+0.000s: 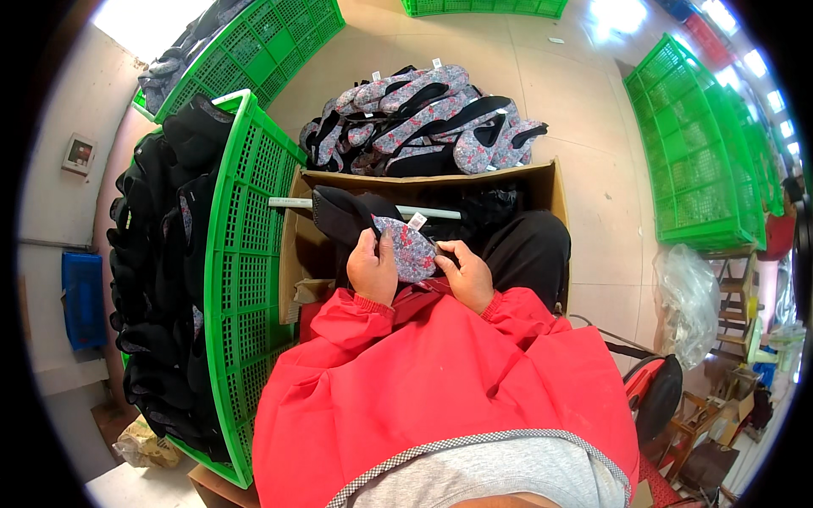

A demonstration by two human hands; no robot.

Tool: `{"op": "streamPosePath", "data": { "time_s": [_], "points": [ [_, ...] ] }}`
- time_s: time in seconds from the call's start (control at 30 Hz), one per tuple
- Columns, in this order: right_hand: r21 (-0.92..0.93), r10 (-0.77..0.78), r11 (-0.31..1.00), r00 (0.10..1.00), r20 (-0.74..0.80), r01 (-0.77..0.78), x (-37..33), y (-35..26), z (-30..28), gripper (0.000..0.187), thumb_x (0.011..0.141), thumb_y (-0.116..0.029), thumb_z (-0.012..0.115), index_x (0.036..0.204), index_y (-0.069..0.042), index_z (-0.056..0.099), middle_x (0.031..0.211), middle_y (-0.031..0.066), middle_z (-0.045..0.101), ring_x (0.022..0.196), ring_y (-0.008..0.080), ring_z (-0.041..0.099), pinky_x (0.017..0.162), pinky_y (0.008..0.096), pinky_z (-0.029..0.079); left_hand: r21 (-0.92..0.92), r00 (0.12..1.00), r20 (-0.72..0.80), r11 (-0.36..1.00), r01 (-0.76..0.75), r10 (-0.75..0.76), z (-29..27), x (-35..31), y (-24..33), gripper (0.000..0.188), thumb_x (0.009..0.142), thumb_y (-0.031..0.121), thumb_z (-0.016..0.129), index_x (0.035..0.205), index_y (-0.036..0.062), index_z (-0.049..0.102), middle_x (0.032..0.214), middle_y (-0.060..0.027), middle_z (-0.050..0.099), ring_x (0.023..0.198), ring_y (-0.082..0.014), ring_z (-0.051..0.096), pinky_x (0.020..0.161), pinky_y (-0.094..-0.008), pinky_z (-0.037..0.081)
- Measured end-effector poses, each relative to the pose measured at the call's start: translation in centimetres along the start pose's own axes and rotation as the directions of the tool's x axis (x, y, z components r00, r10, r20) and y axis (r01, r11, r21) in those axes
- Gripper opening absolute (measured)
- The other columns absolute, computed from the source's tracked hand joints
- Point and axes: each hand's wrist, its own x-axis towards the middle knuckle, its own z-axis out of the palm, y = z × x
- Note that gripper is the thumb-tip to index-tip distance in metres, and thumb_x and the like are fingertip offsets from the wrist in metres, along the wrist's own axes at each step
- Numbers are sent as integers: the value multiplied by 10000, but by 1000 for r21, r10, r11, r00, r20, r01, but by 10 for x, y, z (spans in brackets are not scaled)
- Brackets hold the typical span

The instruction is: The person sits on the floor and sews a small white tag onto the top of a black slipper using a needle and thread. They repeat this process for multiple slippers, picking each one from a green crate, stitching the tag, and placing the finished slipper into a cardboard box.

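Between my hands is a slipper-like fabric piece (406, 251), grey with a red floral print on one part and black padding on the other. A small white tag sticks up from its edge. My left hand (373, 269) pinches its left side, thumb on the print. At its right edge, the thumb and fingers of my right hand (466, 276) are closed on it. The piece is over my lap, above an open cardboard box (500, 179). A pale rod (292, 202) lies across the box behind it, partly hidden.
A pile of similar floral pieces (423, 114) lies on the floor beyond the box. Close on my left stands a green crate (246, 245) filled with black pieces (161, 254). Stacked green crates (690, 148) and a clear plastic bag (686, 296) are on the right.
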Motion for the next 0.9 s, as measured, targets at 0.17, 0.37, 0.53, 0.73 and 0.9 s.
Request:
{"op": "streamPosePath", "data": {
  "time_s": [0.17, 0.37, 0.53, 0.73, 0.9],
  "points": [
    [-11, -12, 1000, 999, -30, 12, -1, 2, 1, 242, 937, -218, 646, 1123, -65, 617, 1003, 156, 703, 921, 343, 682, 745, 378, 526, 44, 1000, 14, 999, 26, -26, -1, -1, -1, 176, 983, 122, 610, 869, -3, 559, 650, -34, 502, 601, -81, 420, 546, -273, 391],
    [-28, 7, 1000, 1000, -7, -7, 1, 1, 2, 245, 940, -229, 642, 1120, -65, 620, 1010, 159, 701, 923, 343, 681, 744, 381, 527, 43, 1000, 11, 999, 18, -18, -2, 0, 5, 192, 977, 132, 611, 845, 7, 548, 642, -69, 498, 572, -122, 425, 540, -297, 394],
    [-45, 0, 999, 1000, -17, -1, 2, 3, 3, 241, 941, -231, 636, 1118, -69, 622, 1011, 156, 700, 918, 341, 681, 737, 384, 527, 73, 1000, 10, 997, 5, -6, -2, 0, 7, 191, 973, 144, 616, 849, 12, 554, 632, -77, 484, 559, -139, 426, 535, -311, 394],
    [-40, -3, 999, 1000, -11, 2, 4, 5, 5, 235, 941, -224, 632, 1118, -70, 624, 1010, 156, 699, 917, 344, 679, 736, 386, 526, 47, 1000, -6, 999, -10, 10, -1, 0, 9, 189, 971, 140, 617, 849, 11, 551, 631, -86, 470, 547, -159, 414, 528, -318, 388],
    [-52, -7, 999, 1000, -23, 5, 4, 4, 5, 231, 943, -219, 630, 1120, -71, 623, 1010, 160, 697, 918, 346, 677, 737, 383, 525, 46, 1000, -6, 999, -8, 8, -1, 0, 11, 198, 968, 138, 619, 841, 10, 538, 633, -95, 455, 547, -172, 401, 527, -322, 384]
  ]
}}
